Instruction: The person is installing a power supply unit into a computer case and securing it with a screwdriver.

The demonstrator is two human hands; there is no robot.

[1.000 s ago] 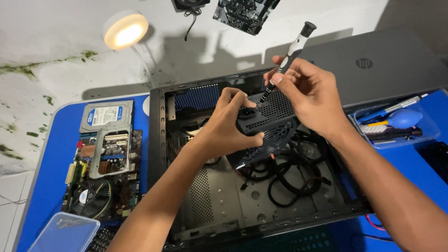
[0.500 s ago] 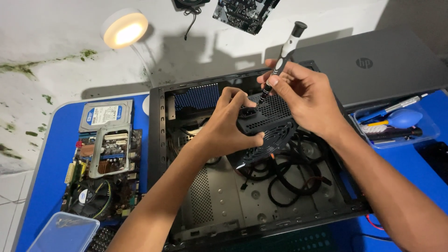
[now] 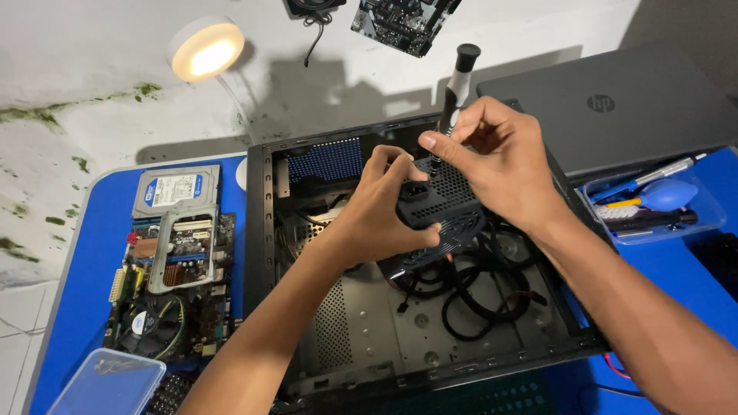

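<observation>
In the middle of the frame, over the open computer case, the left hand is gripping the black power supply while the right hand is pinching a screwdriver that could easily slip off the screw if tilted.

A rough white plastered wall streaked with green mould fills the upper left of the view, with grey shadows cast across it. A round puck-shaped lamp glows warm yellow-white against it. Below lies a bright blue work surface with a pale rounded edge, and at the far left pale floor tiles show beside it.
</observation>
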